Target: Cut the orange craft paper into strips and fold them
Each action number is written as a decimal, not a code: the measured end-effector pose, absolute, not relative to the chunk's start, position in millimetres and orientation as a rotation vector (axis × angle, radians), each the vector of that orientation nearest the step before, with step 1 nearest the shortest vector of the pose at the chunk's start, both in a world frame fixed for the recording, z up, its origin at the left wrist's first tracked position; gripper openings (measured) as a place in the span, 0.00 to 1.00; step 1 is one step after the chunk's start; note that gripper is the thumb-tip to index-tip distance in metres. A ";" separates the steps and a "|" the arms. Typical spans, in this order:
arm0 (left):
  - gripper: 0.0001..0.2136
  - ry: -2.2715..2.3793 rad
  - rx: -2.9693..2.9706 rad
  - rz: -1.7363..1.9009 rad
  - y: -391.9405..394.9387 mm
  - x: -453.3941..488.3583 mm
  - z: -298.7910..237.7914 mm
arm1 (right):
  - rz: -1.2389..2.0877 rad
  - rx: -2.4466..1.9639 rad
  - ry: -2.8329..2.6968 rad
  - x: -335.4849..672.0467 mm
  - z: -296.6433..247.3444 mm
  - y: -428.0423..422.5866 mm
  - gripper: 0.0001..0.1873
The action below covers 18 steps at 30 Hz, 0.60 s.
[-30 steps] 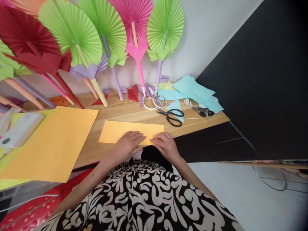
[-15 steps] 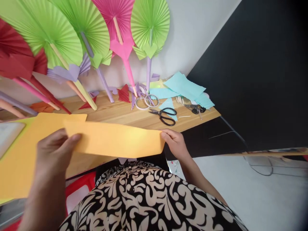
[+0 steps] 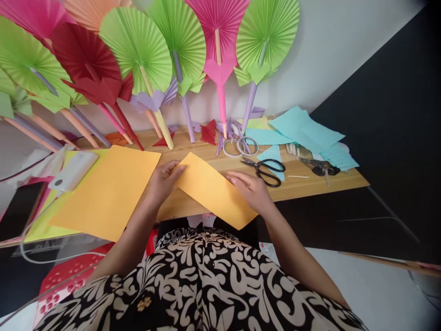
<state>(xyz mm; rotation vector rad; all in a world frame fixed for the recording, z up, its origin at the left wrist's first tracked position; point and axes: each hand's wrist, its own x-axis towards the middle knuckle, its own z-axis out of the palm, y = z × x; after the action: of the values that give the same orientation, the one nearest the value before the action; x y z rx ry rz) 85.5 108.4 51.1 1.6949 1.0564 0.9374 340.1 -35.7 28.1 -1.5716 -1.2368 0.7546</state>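
Observation:
A strip of orange-yellow paper (image 3: 213, 191) lies slanted between my hands over the front of the wooden table. My left hand (image 3: 166, 179) pinches its upper left corner between thumb and fingers. Along the upper right edge, my right hand (image 3: 251, 191) rests with fingers together and bent on the paper; whether it grips the edge is hard to see. A larger orange-yellow sheet (image 3: 113, 193) lies to the left, on a brighter yellow sheet (image 3: 39, 234). Black-handled scissors (image 3: 268, 171) lie just beyond my right hand.
Several pleated paper fans (image 3: 138, 50) on rolled handles lean against the wall. Tape rolls (image 3: 248, 146), light-blue paper pieces (image 3: 306, 128) and a dark tool (image 3: 322, 169) lie at the right. A white device (image 3: 74, 172) with a cable sits left, near a dark phone-like slab (image 3: 21, 207).
The paper strip has gone from stretched level between both hands to slanted down on the right. My hands have come closer together, and the head view has shifted left.

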 end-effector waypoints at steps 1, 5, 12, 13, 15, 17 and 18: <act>0.14 1.043 1.700 0.935 106.3 88.3 53.1 | 0.728 -1.555 -1.285 335.2 32.0 -27.8 0.17; 0.15 0.995 1.754 0.926 100.0 95.9 58.1 | 0.687 -1.496 -1.408 314.6 42.5 0.4 0.16; 0.15 1.044 1.756 1.037 97.0 93.1 64.1 | 0.735 -1.464 -1.362 299.7 52.2 11.6 0.14; 0.15 1.067 1.736 1.094 98.5 90.9 65.0 | 0.754 -1.465 -1.356 301.1 51.3 9.5 0.14; 0.13 1.115 1.656 1.215 103.4 84.6 67.5 | 0.801 -1.472 -1.363 306.6 47.3 3.3 0.13; 0.14 1.143 1.560 1.294 110.4 76.5 71.1 | 0.850 -1.496 -1.376 314.2 41.2 -4.2 0.13; 0.15 1.142 1.534 1.311 114.2 72.2 73.4 | 0.878 -1.504 -1.368 318.2 38.1 -7.8 0.13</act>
<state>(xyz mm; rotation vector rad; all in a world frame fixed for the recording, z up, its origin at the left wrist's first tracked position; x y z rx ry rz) 72.2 114.2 73.4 1.5342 1.1421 1.3108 318.2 -7.8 38.1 -1.5044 -1.3683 0.8777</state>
